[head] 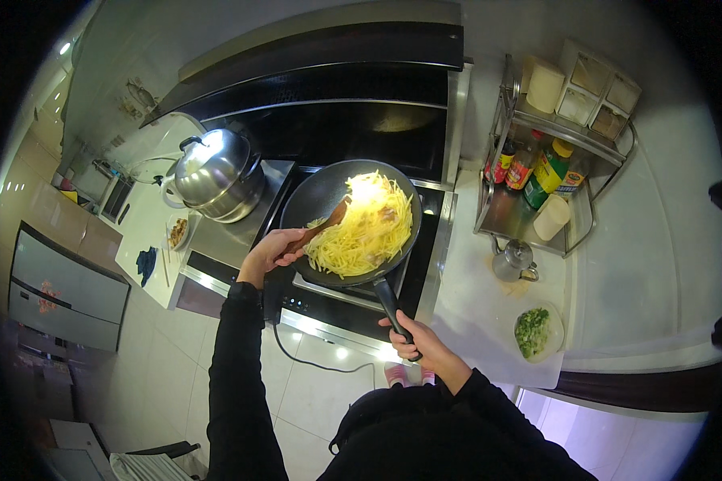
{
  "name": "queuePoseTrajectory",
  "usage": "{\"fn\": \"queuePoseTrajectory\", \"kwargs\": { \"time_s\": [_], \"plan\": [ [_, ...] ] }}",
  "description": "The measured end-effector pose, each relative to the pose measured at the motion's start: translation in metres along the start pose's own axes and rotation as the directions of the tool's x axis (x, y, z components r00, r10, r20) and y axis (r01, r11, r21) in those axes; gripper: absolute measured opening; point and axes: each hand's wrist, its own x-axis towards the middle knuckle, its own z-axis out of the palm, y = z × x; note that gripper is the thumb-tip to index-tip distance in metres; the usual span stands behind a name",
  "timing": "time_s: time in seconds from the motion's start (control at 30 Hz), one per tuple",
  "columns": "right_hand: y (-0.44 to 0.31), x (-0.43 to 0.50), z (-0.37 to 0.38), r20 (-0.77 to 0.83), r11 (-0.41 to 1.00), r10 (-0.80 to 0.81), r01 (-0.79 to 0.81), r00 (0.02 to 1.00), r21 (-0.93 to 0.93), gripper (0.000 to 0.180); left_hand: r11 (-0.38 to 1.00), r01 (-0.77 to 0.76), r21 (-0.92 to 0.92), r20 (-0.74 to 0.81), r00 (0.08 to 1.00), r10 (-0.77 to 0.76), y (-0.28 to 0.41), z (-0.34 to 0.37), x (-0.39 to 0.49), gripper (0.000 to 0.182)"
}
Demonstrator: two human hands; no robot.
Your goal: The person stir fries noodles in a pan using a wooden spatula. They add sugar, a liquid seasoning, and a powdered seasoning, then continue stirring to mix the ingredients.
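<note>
A dark wok (308,191) sits over the burner of a black cooktop, heaped with pale yellow shredded potato (361,243). My left hand (275,251) grips a brown wooden spatula (331,221), whose blade rests against the left side of the shreds. Around the wok's black handle (390,303), my right hand (420,341) is closed near the end. A bright glare washes out the upper part of the shreds.
Left of the wok stands a steel steamer pot (219,177). A bowl of chopped food (178,232) and a dark cloth (147,264) lie beyond it. To the right are a metal teapot-shaped oil pot (513,262), a plate of chopped green onion (535,332) and a condiment rack (487,225) with bottles (547,171).
</note>
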Motion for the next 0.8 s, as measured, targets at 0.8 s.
{"fn": "queuePoseTrajectory", "kwargs": {
  "time_s": [0.8],
  "plan": [
    [0.005,0.002,0.002,-0.002,1.0,-0.008,0.008,1.0,0.023,0.048,-0.15,0.095,0.984,0.033,0.73,0.683,-0.008,0.105,-0.072,0.021]
  ]
}}
